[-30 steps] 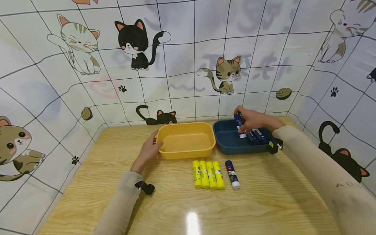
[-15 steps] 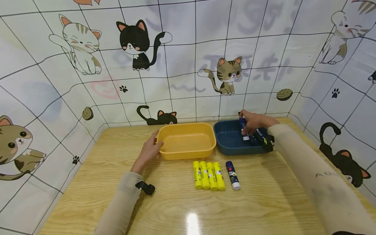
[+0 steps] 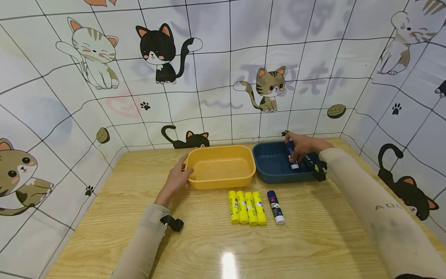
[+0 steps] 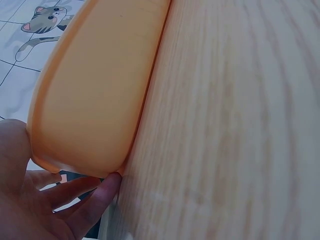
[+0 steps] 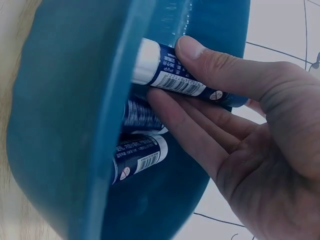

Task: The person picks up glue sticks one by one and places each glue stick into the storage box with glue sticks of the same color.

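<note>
My right hand (image 3: 304, 145) holds a navy glue stick (image 3: 290, 154) with a white end, inside the dark blue basket (image 3: 283, 178). In the right wrist view, thumb and fingers pinch the same glue stick (image 5: 182, 82), while other navy glue sticks (image 5: 142, 159) lie below it in the basket. At the left end of the yellow basket (image 3: 221, 183), my left hand (image 3: 177, 176) grips the rim, thumb over the edge and fingers outside. The left wrist view has the basket's wall (image 4: 100, 90) close up, with fingers (image 4: 97, 205) against its end.
Several yellow glue sticks (image 3: 247, 208) lie side by side in front of the yellow basket. One navy glue stick (image 3: 276, 207) lies to their right. A cat-patterned wall covering (image 3: 216, 77) rises behind the wooden table (image 3: 195, 248).
The right hand has shifted slightly right and lowered the navy glue stick further into the blue basket. The left hand and both baskets stay in place.
</note>
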`<state>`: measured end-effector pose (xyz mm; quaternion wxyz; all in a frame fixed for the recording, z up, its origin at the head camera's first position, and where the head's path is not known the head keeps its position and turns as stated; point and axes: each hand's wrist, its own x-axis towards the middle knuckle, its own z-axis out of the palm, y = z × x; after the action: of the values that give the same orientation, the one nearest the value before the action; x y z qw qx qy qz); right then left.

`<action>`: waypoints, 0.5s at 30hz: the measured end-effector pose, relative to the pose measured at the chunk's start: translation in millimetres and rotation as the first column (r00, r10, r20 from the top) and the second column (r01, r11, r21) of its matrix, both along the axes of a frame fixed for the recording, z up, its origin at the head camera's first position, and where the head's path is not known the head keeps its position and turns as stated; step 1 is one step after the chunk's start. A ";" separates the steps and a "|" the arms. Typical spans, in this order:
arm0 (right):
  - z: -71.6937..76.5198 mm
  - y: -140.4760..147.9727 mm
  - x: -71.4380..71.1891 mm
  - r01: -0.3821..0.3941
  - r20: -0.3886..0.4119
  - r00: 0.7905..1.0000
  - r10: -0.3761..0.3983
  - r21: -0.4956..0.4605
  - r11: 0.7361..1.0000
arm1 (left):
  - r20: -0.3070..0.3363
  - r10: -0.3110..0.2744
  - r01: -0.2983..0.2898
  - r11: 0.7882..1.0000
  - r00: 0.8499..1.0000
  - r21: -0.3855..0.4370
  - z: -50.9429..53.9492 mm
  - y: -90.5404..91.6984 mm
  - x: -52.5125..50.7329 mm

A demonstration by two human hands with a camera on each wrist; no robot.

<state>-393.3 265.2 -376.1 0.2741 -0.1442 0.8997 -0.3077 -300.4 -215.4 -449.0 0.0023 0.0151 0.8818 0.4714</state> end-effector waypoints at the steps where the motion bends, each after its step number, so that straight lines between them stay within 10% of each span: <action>1: 0.3 -0.3 0.6 -0.004 0.001 1.000 0.004 0.010 1.000 | -0.003 -0.001 0.001 1.000 1.000 0.000 -0.4 -0.2 0.0; 15: 3.7 0.4 5.4 -0.046 -0.022 0.999 0.049 0.100 0.994 | 0.005 0.001 -0.001 1.000 1.000 -0.002 -2.1 -1.0 0.4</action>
<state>-387.9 265.6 -372.3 0.2770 -0.1555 0.9136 -0.2540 -299.9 -216.3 -451.1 0.0043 0.0136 0.8824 0.4703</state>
